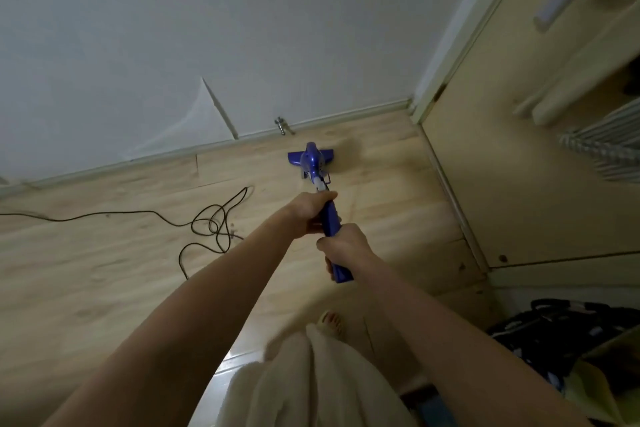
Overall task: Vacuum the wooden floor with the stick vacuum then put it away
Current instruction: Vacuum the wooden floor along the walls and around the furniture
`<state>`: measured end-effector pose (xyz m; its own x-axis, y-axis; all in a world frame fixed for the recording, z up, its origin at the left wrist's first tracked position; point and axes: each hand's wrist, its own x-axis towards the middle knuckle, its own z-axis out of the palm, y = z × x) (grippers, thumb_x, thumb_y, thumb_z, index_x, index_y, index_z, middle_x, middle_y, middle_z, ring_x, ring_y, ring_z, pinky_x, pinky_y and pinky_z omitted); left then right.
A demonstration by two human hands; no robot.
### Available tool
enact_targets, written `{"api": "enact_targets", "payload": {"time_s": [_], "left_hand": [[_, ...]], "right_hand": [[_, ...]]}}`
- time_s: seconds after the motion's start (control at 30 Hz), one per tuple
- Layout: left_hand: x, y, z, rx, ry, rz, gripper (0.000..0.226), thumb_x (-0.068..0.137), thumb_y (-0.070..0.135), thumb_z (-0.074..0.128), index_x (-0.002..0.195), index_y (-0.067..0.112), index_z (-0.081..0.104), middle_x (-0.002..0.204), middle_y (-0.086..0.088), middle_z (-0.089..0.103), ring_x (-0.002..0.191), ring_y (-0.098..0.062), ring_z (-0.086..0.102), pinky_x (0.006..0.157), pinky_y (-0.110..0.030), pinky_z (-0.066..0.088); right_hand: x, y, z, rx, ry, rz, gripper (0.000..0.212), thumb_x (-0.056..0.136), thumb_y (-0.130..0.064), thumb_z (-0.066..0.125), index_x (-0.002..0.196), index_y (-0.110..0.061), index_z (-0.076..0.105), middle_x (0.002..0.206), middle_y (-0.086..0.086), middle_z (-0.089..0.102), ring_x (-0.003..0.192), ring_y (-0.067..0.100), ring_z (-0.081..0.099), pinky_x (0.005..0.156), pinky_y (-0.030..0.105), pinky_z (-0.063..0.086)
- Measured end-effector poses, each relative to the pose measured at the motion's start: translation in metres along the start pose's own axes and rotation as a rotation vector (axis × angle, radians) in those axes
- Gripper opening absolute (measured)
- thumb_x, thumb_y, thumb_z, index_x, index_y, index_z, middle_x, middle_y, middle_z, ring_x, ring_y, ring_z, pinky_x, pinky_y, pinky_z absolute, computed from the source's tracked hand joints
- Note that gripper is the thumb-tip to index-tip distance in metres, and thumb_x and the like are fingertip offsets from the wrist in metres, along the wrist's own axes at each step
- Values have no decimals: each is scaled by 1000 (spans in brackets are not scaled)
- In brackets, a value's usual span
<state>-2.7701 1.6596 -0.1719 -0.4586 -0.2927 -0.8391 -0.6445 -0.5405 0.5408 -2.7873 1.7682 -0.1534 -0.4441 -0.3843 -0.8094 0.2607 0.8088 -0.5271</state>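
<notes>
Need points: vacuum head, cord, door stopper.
vacuum head point(310, 159), head view, on the blue body above the nozzle
cord point(214, 218), head view, on the tangled loops on the floor
door stopper point(282, 126), head view, on the metal post at the baseboard

Blue stick vacuum point(313, 163); head on wooden floor point(104, 253)

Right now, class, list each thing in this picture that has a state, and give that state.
Stick vacuum: head down on floor, near wall.
Left hand: grips handle, higher up.
Right hand: grips handle, lower.
Black cord: loosely tangled on floor.
Door: open.
</notes>
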Motion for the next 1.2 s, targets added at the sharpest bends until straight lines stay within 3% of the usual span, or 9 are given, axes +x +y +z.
{"api": "enact_targets", "payload": {"time_s": [0.23, 0.37, 0.6, 0.7, 0.9, 1.0, 1.2], "left_hand": [[37, 36, 8, -48, 50, -10, 29, 95, 26, 58, 109, 1, 52, 86, -10, 59, 73, -21, 60, 62, -30, 51], [54, 48, 16, -56, 30, -16, 30, 95, 26, 58, 111, 1, 50, 89, -12, 59, 76, -23, 61, 75, -36, 51], [62, 47, 36, -61, -12, 0, 28, 97, 23, 55, 113, 2, 46, 92, -13, 57, 76, -24, 61, 79, -37, 50], [53, 43, 41, -51, -30, 51, 24, 100, 23, 50, 110, 3, 44, 88, -12, 56, 77, -23, 60, 84, -39, 50], [12, 13, 34, 16, -121, 43, 24, 98, 25, 51, 111, 5, 46, 94, -13, 58, 99, -32, 60, 95, -46, 50], [-17, -15, 23, 46, -171, 16, 13, 98, 24, 51, 97, 11, 48, 102, -15, 57, 108, -33, 60, 96, -46, 50], [-77, -63, -4, 163, -210, 31, 20, 99, 24, 50, 83, 14, 44, 87, -9, 55, 96, -26, 56, 94, -41, 50]], "right_hand": [[47, -24, -22, -47, -5, -40, 19, 88, -2, 56, 105, -5, 49, 71, 9, 55, 50, 18, 54, 39, 24, 45], [65, -27, -38, -86, -3, -50, 24, 87, -3, 57, 109, -6, 47, 72, 8, 54, 50, 19, 54, 43, 26, 46], [67, -14, -57, -142, 47, -46, 24, 89, -6, 57, 109, -9, 44, 73, 8, 54, 51, 19, 53, 45, 27, 44], [53, -13, -60, -160, 78, -53, 24, 90, -7, 56, 110, -8, 45, 76, 9, 54, 52, 18, 53, 44, 26, 43], [-8, 2, -44, -172, 110, -13, 30, 91, -8, 57, 118, -7, 43, 80, 9, 56, 52, 16, 55, 43, 25, 44], [-45, 19, -18, -121, 111, 19, 31, 90, -8, 57, 118, -6, 45, 77, 9, 56, 53, 15, 55, 45, 25, 45], [-119, 34, 46, 81, 134, 69, 13, 88, -6, 55, 100, -7, 51, 73, 7, 57, 55, 14, 57, 46, 23, 45]]}}
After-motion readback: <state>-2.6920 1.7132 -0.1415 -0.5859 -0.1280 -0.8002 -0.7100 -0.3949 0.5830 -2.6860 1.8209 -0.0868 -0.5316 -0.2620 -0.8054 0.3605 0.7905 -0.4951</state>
